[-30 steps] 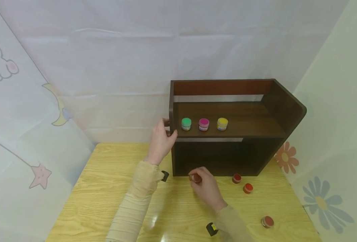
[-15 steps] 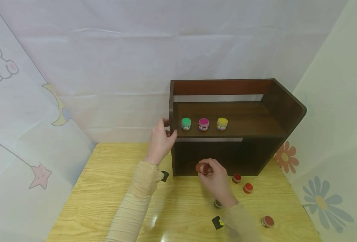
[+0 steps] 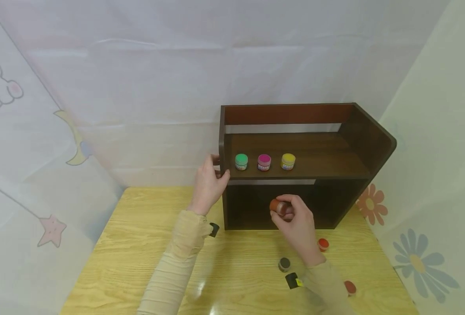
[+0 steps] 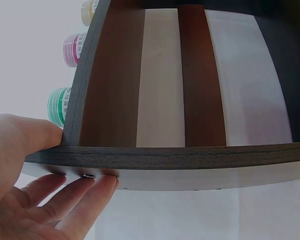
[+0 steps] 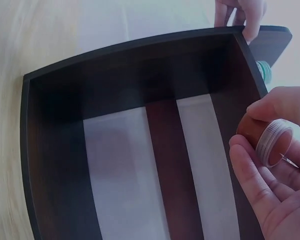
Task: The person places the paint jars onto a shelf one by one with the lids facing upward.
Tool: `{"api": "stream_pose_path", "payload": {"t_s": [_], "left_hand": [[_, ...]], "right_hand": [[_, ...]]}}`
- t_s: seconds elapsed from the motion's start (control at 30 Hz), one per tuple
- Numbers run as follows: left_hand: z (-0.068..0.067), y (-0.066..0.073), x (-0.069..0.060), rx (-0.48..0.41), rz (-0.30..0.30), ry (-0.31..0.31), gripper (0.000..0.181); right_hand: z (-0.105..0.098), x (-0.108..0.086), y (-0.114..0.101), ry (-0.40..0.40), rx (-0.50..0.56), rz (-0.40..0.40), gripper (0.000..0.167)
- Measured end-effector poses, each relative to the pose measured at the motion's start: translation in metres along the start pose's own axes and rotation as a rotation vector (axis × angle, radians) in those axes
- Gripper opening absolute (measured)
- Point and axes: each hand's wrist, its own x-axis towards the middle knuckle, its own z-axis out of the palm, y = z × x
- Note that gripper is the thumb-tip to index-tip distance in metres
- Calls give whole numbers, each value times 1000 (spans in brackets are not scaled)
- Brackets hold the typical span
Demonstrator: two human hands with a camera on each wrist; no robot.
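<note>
The person's left hand [image 3: 209, 186] grips a dark brown wooden shelf unit [image 3: 320, 151] at its left edge; the right hand [image 3: 298, 225] pinches a small, round orange-brown jar [image 3: 277, 207] before the lower opening. Green [image 3: 241, 161], magenta [image 3: 264, 162] and yellow jars [image 3: 288, 161] stand above.

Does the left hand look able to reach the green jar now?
Probably yes: the left hand grips the side panel near the green jar, whose front looks free; the fingers must first let go.

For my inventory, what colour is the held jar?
The jar is orange-brown, clearest in the right wrist view.
</note>
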Motion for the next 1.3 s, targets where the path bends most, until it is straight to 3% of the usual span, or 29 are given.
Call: {"api": "stream_pose_path", "payload": {"t_s": [0.27,0.53,0.77,1.3], "left_hand": [[0,0,0,10,-2,-2,41],[0,0,0,11,-7,-6,42],[0,-1,1,0,-9,-9,41],[1,-3,0,-27,-6,2,39]], "right_hand": [[-12,8,5,42,-13,-14,39],[-30,21,9,88,-57,-104,30],[-43,32,11,146,-85,-90,41],[-65,55,11,298,-112,-115,41]]}}
